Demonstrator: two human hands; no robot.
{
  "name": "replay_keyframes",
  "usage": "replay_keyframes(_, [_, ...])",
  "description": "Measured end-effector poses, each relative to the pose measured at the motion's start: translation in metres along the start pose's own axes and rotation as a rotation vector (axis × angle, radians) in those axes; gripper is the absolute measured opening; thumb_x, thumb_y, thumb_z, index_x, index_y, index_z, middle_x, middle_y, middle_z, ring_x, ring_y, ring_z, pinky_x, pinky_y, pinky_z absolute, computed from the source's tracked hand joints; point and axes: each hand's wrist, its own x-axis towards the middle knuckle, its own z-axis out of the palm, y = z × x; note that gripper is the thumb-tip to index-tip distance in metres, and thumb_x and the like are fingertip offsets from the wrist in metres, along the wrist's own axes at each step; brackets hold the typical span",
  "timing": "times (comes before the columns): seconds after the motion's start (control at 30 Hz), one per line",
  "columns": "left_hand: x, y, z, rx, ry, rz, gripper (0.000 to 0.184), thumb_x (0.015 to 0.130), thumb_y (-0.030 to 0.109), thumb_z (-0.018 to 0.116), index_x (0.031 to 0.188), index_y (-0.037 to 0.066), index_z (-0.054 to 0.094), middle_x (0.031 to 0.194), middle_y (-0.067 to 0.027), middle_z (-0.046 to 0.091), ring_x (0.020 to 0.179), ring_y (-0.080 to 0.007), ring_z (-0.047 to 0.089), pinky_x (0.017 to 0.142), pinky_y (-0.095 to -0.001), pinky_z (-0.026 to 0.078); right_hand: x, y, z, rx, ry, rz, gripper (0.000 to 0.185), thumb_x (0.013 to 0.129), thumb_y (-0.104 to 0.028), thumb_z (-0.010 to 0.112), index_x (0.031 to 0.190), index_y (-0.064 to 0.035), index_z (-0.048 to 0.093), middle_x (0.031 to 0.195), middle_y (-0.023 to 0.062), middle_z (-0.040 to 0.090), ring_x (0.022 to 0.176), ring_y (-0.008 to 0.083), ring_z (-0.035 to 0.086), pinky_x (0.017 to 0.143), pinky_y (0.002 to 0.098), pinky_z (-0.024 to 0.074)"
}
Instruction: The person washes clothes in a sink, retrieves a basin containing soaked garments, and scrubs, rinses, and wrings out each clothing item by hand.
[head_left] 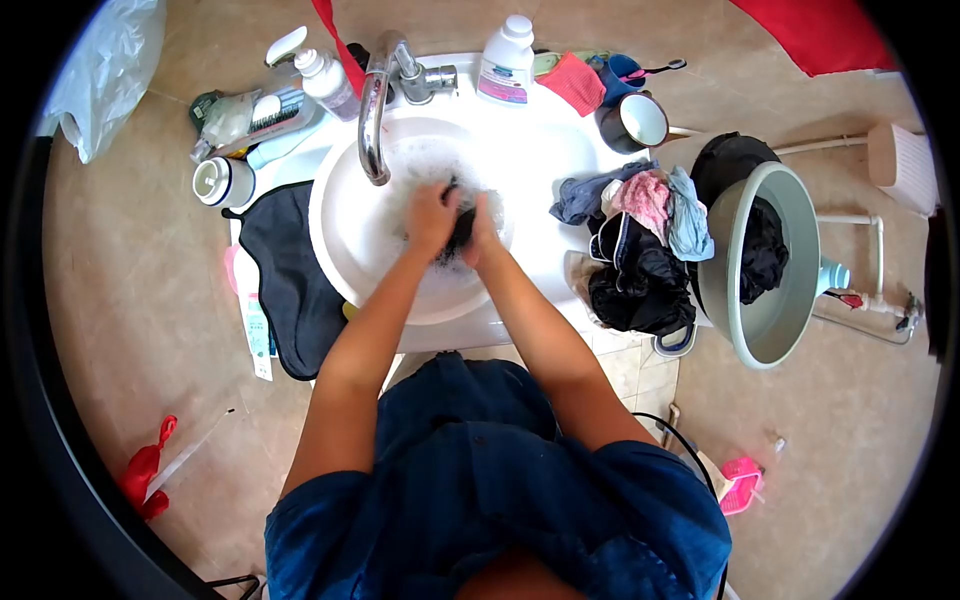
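In the white sink basin (335, 215), soapy water with white suds surrounds my two hands. My left hand (432, 220) is closed on a small piece of black cloth (462, 228), its fingers partly hidden. On the cloth's other side, my right hand (482, 238) grips it too, the fingertips covered by cloth and foam. The exact kind of garment cannot be made out. A chrome faucet (374, 130) arches over the basin, left of my hands, and no running stream shows from its spout.
Right of the basin lies a pile of clothes (640, 250), beside a grey-green tub (745, 330) holding black cloth. A black cloth (290, 270) drapes over the left counter edge. Behind the basin stand a pump bottle (325, 85), a white bottle (507, 62) and a mug (640, 122).
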Motion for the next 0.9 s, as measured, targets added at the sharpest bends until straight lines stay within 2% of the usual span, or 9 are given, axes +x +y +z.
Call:
replay_keyframes(0.07, [-0.032,0.074,-0.035,0.022,-0.101,0.073,0.030,0.087,0.037,0.059,0.088,0.008,0.066,0.091,-0.0140,0.062,0.086,-0.0335,0.062,0.074,-0.0448,0.049,0.040,0.014,-0.038,0.165,-0.382,0.155,0.062,0.096,-0.059,0.036,0.128,-0.0070,0.050,0.121,0.0127,0.058,0.108,0.0269,0.058,0.091,0.0429,0.0495])
replay_keyframes(0.17, [-0.066,0.110,-0.041,0.021,-0.221,0.168,0.037,0.087,0.041,0.058,0.079,0.006,0.069,0.083,-0.0132,0.064,0.077,-0.0339,0.063,0.069,-0.0452,0.049,0.012,0.009,-0.028,0.106,-0.450,0.090,0.061,0.096,-0.058,0.036,0.125,-0.0066,0.051,0.117,0.0119,0.060,0.103,0.0260,0.060,0.086,0.0420,0.0513])
replay_keyframes(0.33, [-0.016,0.077,-0.035,0.249,-0.061,-0.020,0.051,0.090,0.052,0.050,0.073,0.008,0.070,0.076,-0.0146,0.067,0.073,-0.0326,0.066,0.066,-0.0441,0.051,0.005,0.012,-0.005,-0.111,-0.226,0.027,0.058,0.097,-0.056,0.037,0.121,-0.0059,0.053,0.109,0.0104,0.062,0.093,0.0245,0.063,0.078,0.0404,0.0543])
replay_keyframes(0.43, [0.012,0.054,-0.060,0.261,0.046,-0.091,0.052,0.092,0.051,0.047,0.070,0.009,0.069,0.073,-0.0165,0.067,0.071,-0.0332,0.066,0.066,-0.0458,0.051,-0.014,0.013,0.029,-0.147,-0.004,0.052,0.046,0.100,-0.045,0.037,0.117,-0.0052,0.054,0.104,0.0104,0.063,0.087,0.0232,0.064,0.070,0.0396,0.0552])
replay_keyframes(0.47, [0.005,0.066,-0.063,0.238,-0.041,-0.118,0.050,0.092,0.049,0.048,0.070,0.009,0.069,0.073,-0.0158,0.067,0.069,-0.0337,0.065,0.064,-0.0465,0.051,-0.015,0.007,0.033,-0.154,-0.024,0.072,0.035,0.099,-0.030,0.038,0.117,-0.0041,0.053,0.105,0.0111,0.062,0.089,0.0243,0.064,0.071,0.0400,0.0553])
replay_keyframes(0.67, [-0.041,0.083,-0.037,0.218,0.087,0.304,0.045,0.091,0.044,0.051,0.070,0.008,0.068,0.075,-0.0160,0.067,0.064,-0.0339,0.065,0.060,-0.0445,0.051,-0.046,-0.012,0.047,-0.074,0.030,0.035,0.032,0.098,-0.024,0.040,0.117,-0.0028,0.053,0.105,0.0122,0.062,0.092,0.0256,0.063,0.073,0.0408,0.0551])
replay_keyframes(0.73, [-0.004,0.056,-0.042,0.264,-0.049,-0.019,0.045,0.091,0.044,0.053,0.069,0.007,0.067,0.076,-0.0161,0.067,0.067,-0.0342,0.065,0.062,-0.0439,0.052,-0.048,-0.010,0.035,-0.129,0.143,0.032,0.031,0.096,-0.026,0.048,0.114,-0.0017,0.054,0.105,0.0108,0.061,0.096,0.0248,0.062,0.080,0.0362,0.0524])
replay_keyframes(0.8, [0.014,0.013,-0.052,0.374,0.112,0.106,0.040,0.089,0.044,0.055,0.087,0.005,0.066,0.085,-0.0163,0.065,0.070,-0.0354,0.065,0.063,-0.0456,0.053,-0.061,-0.022,0.032,-0.284,0.081,-0.089,0.030,0.095,-0.025,0.052,0.114,-0.0028,0.055,0.105,0.0094,0.061,0.099,0.0235,0.061,0.084,0.0333,0.0497])
replay_keyframes(0.9, [0.006,0.004,-0.074,0.427,0.032,-0.089,0.042,0.085,0.036,0.062,0.112,0.004,0.059,0.109,-0.0188,0.061,0.101,-0.0371,0.060,0.081,-0.0467,0.050,-0.063,-0.041,0.013,-0.574,0.000,-0.284,0.033,0.091,-0.019,0.057,0.123,-0.0087,0.055,0.121,0.0088,0.056,0.114,0.0218,0.051,0.096,0.0298,0.0403])
